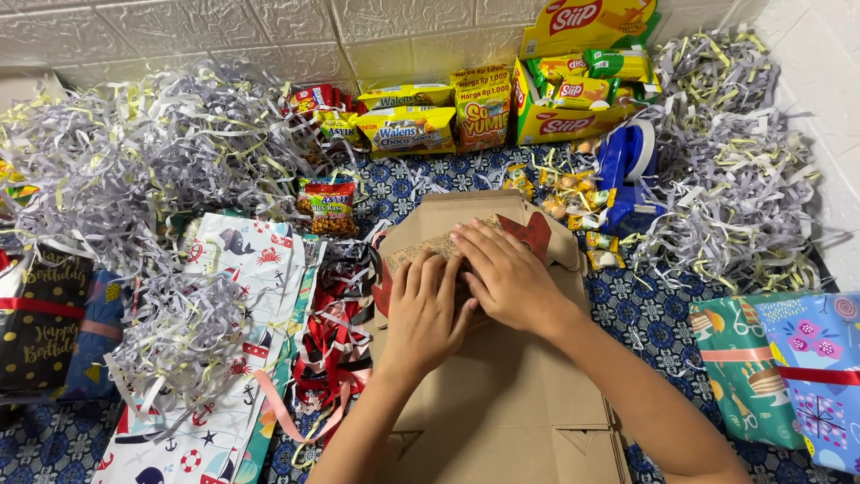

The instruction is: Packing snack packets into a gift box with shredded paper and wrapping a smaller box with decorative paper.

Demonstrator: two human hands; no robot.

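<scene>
A brown cardboard box lies in front of me on a blue patterned cloth, its flaps spread. My left hand and my right hand rest side by side inside the box, palms down, fingers pressing on a flat brownish patterned packet near the box's far wall. Part of a red piece shows just beyond my right fingers. What lies under the palms is hidden.
Grey and yellow shredded paper is heaped at left and at right. Snack packs and a yellow carton line the far wall. A blue tape dispenser, red ribbons, nautical wrapping paper and wrapped gifts surround the box.
</scene>
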